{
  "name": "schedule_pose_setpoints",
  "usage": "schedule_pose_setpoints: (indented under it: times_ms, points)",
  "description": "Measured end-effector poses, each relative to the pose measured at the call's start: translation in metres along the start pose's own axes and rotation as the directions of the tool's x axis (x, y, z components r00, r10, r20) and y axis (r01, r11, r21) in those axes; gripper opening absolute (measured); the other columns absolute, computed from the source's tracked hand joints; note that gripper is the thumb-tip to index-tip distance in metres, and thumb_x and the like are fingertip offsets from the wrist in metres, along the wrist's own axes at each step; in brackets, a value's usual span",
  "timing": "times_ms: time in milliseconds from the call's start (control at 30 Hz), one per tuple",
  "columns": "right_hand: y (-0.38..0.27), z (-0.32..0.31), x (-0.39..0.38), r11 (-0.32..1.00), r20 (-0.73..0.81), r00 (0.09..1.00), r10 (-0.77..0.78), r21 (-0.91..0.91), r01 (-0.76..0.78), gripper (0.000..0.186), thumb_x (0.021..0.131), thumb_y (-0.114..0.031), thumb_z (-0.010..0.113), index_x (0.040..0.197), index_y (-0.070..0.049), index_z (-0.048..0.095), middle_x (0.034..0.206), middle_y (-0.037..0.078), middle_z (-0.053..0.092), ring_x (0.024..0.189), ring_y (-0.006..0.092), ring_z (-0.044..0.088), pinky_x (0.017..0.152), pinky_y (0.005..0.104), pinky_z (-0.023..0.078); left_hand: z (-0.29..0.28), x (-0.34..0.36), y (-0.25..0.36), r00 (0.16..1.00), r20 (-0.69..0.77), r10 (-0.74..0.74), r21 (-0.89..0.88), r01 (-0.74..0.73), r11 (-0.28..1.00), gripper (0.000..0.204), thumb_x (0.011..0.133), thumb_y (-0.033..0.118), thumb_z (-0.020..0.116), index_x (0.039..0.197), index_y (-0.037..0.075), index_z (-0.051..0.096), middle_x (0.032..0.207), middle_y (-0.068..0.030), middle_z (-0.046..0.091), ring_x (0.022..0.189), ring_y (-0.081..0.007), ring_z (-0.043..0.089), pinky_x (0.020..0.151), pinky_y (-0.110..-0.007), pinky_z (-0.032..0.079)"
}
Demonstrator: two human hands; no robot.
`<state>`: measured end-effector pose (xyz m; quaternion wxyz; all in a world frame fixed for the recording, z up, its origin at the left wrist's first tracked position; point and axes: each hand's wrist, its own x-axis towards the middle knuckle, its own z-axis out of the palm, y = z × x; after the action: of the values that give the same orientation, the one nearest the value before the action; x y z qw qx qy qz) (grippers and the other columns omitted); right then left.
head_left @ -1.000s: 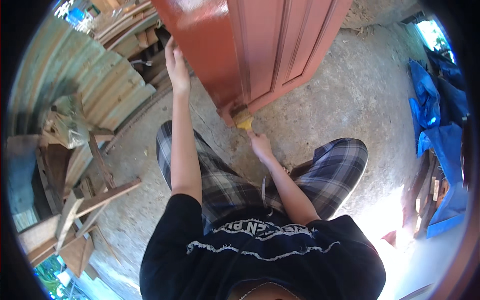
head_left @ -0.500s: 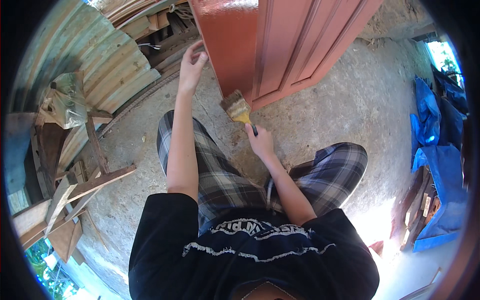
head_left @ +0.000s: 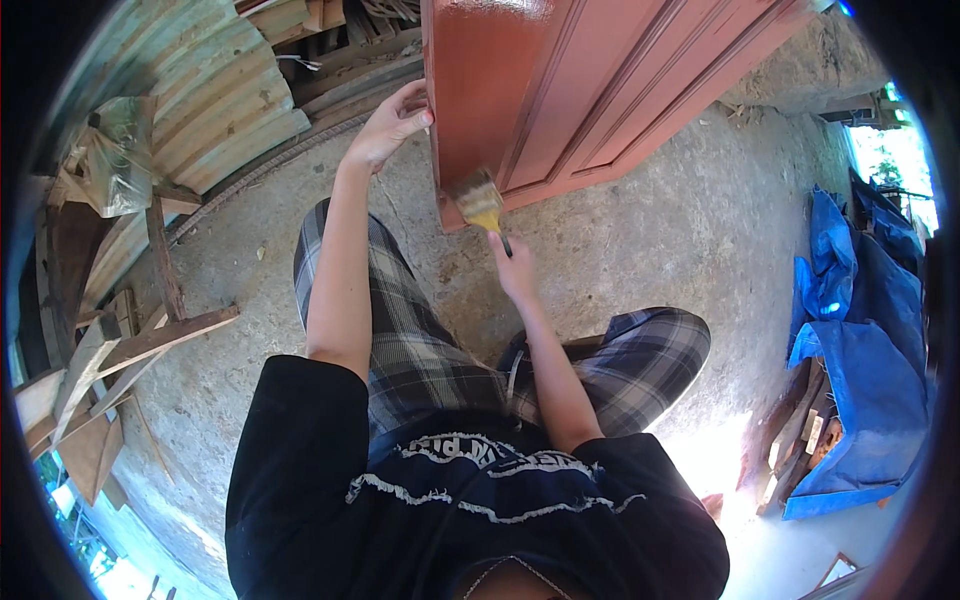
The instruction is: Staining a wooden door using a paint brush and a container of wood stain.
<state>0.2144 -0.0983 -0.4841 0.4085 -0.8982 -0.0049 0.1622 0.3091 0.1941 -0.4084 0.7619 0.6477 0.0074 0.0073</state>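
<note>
A reddish-brown panelled wooden door [head_left: 490, 90] stands ahead of me, its left strip glossy and its lower edge near the floor. My left hand [head_left: 392, 128] holds the door's left edge, thumb along the edge and fingers curled partly out of sight behind it. Closed round the dark handle end of a paintbrush [head_left: 482, 207] is my right hand [head_left: 517, 270]. The brush has a yellow ferrule section and wide bristles, which press on the door's lower left corner and look smeared by motion.
Corrugated sheets [head_left: 215, 95] and wooden scraps lie at the far left. A rough timber frame [head_left: 165, 340] with a clear plastic bag [head_left: 122, 175] stands at my left. Blue tarpaulin [head_left: 860, 400] covers wood pieces at the right. A large rock [head_left: 810, 65] sits behind the door.
The brush has moved from just off the door's corner onto its lower left surface. My left hand has come up against the door's edge. The whole view has shifted slightly.
</note>
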Motion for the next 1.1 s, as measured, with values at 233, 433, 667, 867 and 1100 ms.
schedule_pose_setpoints:
  times_ms: [233, 433, 667, 867, 1100]
  points:
    - [0.0, 0.011, -0.002, 0.953, 0.101, 0.972, 0.213, -0.241, -0.183, 0.058, 0.089, -0.054, 0.05, 0.079, 0.001, 0.066, 0.075, 0.023, 0.065, 0.078, 0.0418, 0.064, 0.07, 0.0487, 0.046, -0.011, 0.004, -0.014, 0.998, -0.057, 0.038, 0.064, -0.034, 0.997, 0.081, 0.069, 0.042, 0.082, 0.135, 0.01, 0.049, 0.13, -0.016, 0.051, 0.118, -0.0231, 0.049, 0.1, -0.037, 0.039]
    - [-0.027, -0.015, -0.006, 0.955, 0.131, 0.976, 0.175, 0.22, -0.201, 0.058, 0.09, -0.054, 0.05, 0.078, 0.001, 0.066, 0.074, 0.02, 0.067, 0.077, 0.0408, 0.064, 0.069, 0.0486, 0.046, -0.007, 0.006, -0.006, 0.989, -0.071, 0.126, 0.148, -0.115, 0.982, 0.072, 0.071, 0.043, 0.08, 0.128, 0.008, 0.054, 0.126, -0.0144, 0.055, 0.121, -0.0239, 0.048, 0.101, -0.037, 0.038]
    - [0.052, 0.048, -0.025, 0.947, 0.187, 0.941, 0.283, -0.207, -0.244, 0.058, 0.088, -0.053, 0.052, 0.083, 0.003, 0.067, 0.075, 0.023, 0.066, 0.076, 0.0427, 0.064, 0.07, 0.0494, 0.046, 0.012, 0.008, -0.013, 0.999, -0.046, 0.021, 0.04, -0.019, 0.999, 0.07, 0.076, 0.042, 0.077, 0.13, 0.006, 0.052, 0.122, -0.0138, 0.056, 0.116, -0.0227, 0.052, 0.099, -0.036, 0.041]
    - [-0.043, -0.003, -0.033, 0.973, 0.0, 0.989, 0.15, -0.177, -0.147, 0.055, 0.089, -0.049, 0.053, 0.072, 0.003, 0.063, 0.065, 0.023, 0.061, 0.069, 0.0401, 0.064, 0.063, 0.0477, 0.046, 0.0, -0.002, -0.011, 0.997, -0.061, 0.038, 0.09, -0.033, 0.995, 0.069, 0.078, 0.042, 0.076, 0.131, 0.007, 0.051, 0.12, -0.0136, 0.058, 0.112, -0.0202, 0.054, 0.095, -0.034, 0.043]
    - [-0.01, 0.03, -0.039, 0.971, 0.098, 0.967, 0.235, 0.029, -0.239, 0.055, 0.089, -0.048, 0.055, 0.072, 0.004, 0.062, 0.066, 0.021, 0.063, 0.068, 0.0399, 0.064, 0.063, 0.047, 0.045, 0.005, -0.001, -0.011, 0.998, -0.035, 0.055, 0.088, -0.051, 0.995, 0.063, 0.081, 0.04, 0.073, 0.13, 0.008, 0.052, 0.117, -0.0113, 0.06, 0.109, -0.0188, 0.055, 0.091, -0.033, 0.044]
